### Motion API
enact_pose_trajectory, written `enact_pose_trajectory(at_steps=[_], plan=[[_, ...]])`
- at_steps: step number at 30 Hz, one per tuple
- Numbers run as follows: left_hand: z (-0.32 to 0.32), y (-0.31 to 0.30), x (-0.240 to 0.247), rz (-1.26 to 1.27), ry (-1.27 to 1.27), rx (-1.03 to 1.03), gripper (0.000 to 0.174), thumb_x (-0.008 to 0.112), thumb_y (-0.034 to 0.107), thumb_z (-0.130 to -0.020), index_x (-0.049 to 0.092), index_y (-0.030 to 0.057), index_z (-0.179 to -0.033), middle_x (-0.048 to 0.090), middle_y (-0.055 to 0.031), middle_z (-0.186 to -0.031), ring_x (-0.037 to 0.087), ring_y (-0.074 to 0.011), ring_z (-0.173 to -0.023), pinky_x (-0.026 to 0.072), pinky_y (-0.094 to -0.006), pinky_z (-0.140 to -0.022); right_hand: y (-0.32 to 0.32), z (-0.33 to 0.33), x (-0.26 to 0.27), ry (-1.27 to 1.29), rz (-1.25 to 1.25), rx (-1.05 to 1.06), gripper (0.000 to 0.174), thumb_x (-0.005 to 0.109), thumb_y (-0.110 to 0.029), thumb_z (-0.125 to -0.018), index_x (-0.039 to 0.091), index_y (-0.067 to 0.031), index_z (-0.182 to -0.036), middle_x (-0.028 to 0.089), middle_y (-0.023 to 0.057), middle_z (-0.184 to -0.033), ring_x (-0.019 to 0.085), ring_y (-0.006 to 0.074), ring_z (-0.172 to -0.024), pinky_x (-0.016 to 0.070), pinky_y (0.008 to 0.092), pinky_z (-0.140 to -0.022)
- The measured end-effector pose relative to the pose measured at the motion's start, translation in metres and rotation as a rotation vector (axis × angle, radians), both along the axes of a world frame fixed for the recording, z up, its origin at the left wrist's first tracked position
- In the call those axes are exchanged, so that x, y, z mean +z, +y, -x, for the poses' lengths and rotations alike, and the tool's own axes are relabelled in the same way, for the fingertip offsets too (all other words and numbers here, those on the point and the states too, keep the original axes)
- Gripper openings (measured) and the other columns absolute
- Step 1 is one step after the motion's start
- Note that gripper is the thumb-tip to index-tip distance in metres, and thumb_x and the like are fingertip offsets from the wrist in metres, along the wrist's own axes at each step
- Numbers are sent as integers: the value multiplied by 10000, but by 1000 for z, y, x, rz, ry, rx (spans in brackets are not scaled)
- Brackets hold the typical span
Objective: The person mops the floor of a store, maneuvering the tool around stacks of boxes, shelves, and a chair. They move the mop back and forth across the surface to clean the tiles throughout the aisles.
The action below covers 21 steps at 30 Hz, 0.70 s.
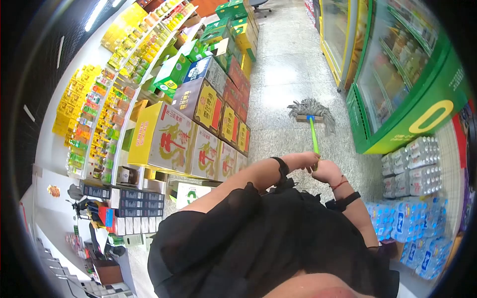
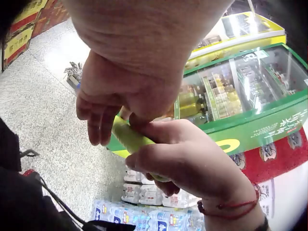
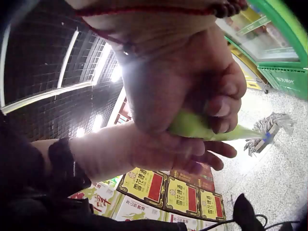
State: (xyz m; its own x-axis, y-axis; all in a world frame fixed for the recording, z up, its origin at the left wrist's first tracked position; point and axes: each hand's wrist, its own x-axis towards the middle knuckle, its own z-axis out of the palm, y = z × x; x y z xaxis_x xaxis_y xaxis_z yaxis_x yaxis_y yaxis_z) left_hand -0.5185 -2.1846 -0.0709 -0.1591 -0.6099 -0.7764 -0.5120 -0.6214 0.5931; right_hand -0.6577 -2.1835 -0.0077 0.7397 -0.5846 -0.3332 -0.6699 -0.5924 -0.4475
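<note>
A mop with grey strands (image 1: 314,105) and a light green handle (image 1: 314,138) reaches forward from my hands, its head on the speckled floor. My right hand (image 1: 328,172), a red string bracelet at its wrist, grips the handle near the top end, fingers curled round the green grip (image 3: 190,126). Just beside it, my left hand (image 1: 302,161) holds the handle loosely between thumb and fingers. In the left wrist view several left fingers (image 2: 100,124) hang rather straight along the handle. The two hands overlap closely in both wrist views.
Stacked drink cartons (image 1: 204,107) line the aisle's left side, with bottle shelves (image 1: 107,107) behind. On the right stand a green glass-door cooler (image 1: 365,124) and a yellow-framed one (image 1: 330,54). Shrink-wrapped cans (image 1: 410,166) and water bottles (image 1: 410,221) are piled at the near right.
</note>
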Motion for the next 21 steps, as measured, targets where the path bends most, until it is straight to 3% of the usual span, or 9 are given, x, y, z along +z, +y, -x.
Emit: enact_pose_trajectory(at_steps=[5, 9, 11, 16, 21], plan=[[-16, -36, 10, 24, 84, 90, 500, 351, 172, -829, 313, 166, -1327, 621, -95, -817, 607, -182, -642, 345, -286, -406, -48, -17, -2, 9, -35, -16, 277, 505, -301, -705, 642, -63, -741, 613, 189, -781, 589, 343, -776, 473, 424, -702], [-32, -80, -17, 89, 91, 126, 507, 359, 169, -820, 318, 160, -1325, 616, -89, -828, 600, -174, -648, 354, -274, -418, -90, -34, -4, 18, -22, -6, 273, 511, -291, -686, 643, -60, -748, 613, 192, -786, 586, 349, -782, 469, 429, -715], [-44, -101, -22, 128, 121, 133, 512, 366, 165, -810, 325, 139, -1320, 607, -85, -815, 574, -160, -616, 359, -274, -417, -113, -45, -3, 14, -31, -41, 272, 512, -273, -668, 637, -48, -757, 611, 195, -788, 583, 353, -788, 465, 432, -723], [-79, -169, -6, 138, 120, 168, 521, 372, 168, -790, 344, 116, -1308, 576, -78, -755, 505, -146, -500, 338, -279, -376, -186, -83, 0, -50, -24, -26, 370, 535, -402, -708, 631, -54, -786, 611, 196, -786, 584, 363, -763, 470, 434, -675], [-118, -244, 1, 146, 120, 228, 550, 384, 180, -779, 324, 136, -1323, 548, -72, -736, 461, -144, -434, 301, -275, -342, -267, -126, -7, -16, -113, -48, 326, 554, -356, -701, 622, -73, -848, 614, 188, -783, 586, 361, -761, 472, 428, -673]])
